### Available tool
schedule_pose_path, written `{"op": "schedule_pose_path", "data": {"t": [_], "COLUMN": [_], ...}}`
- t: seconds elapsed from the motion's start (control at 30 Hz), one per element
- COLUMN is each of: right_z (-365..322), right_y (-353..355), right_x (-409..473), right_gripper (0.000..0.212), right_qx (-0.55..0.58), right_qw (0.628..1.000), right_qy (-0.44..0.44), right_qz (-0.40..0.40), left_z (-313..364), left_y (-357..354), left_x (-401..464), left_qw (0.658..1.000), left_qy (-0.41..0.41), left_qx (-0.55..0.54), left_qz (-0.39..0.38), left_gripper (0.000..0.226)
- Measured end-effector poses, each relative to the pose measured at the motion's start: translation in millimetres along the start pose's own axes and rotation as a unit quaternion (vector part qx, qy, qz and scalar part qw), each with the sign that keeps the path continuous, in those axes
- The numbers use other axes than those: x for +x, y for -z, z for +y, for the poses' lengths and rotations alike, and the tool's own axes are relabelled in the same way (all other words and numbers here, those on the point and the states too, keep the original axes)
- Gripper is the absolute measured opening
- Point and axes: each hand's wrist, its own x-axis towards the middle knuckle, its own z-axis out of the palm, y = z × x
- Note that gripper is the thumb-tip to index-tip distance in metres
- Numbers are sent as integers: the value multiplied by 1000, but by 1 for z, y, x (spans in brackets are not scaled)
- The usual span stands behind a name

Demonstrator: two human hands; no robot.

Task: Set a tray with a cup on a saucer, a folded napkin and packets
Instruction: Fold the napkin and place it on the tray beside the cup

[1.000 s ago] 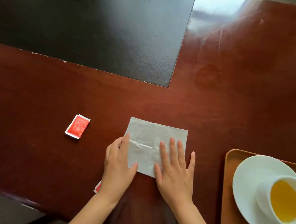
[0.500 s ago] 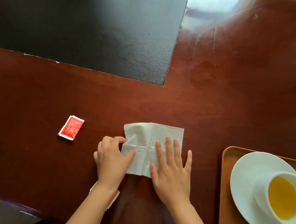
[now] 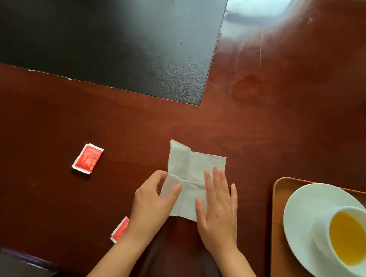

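Napkin [image 3: 192, 180], white and partly folded, lies at lower centre of the frame on a dark red table [image 3: 268, 136], its long axis running up and down the frame. Left of it, a red packet [image 3: 87, 159] lies tilted, upper end toward the right. A second packet [image 3: 120, 228] shows beside the left wrist. The left hand [image 3: 151, 200] pinches the napkin's left flap between thumb and curled fingers. The right hand [image 3: 218, 209] presses flat, fingers spread. At lower right, a tray [image 3: 275, 215] holds a saucer [image 3: 305, 210] and cup [image 3: 323, 236] of yellow liquid.
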Motion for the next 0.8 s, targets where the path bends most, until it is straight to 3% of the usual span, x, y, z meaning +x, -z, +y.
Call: {"op": "schedule_pose_path", "data": {"t": [0.1, 0.17, 0.23, 0.33, 0.47, 0.6, 0.8], "right_z": [4, 7, 8, 9, 12, 16, 17], "right_y": [9, 14, 16, 17, 11, 5, 4], "right_x": [-3, -4, -5, -6, -2, -1, 0], "right_gripper": [53, 51, 52, 53, 57, 56, 56], "right_qx": [168, 177, 149, 68, -90, -180, -191], "right_qw": [978, 968, 970, 986, 995, 982, 980], "right_qy": [-59, -79, -77, -43, -2, -29, -32], "right_qz": [106, 159, 175, 146, 32, -40, -49], "left_z": [-1, -7, -15, -24, -26, -26, -31], "left_y": [-2, -6, -12, -24, -41, -51, -45], "left_x": [-3, -2, 0, 3, 15, 26, 22], "left_qw": [995, 993, 992, 972, 920, 883, 858], "left_qy": [-73, -102, -119, -195, -239, -240, -234], "left_qx": [-60, -59, -25, 122, 301, 387, 437], "left_qz": [-32, -25, -37, -48, -78, -115, -133], "left_gripper": [33, 41, 35, 41, 56, 55, 58]}}
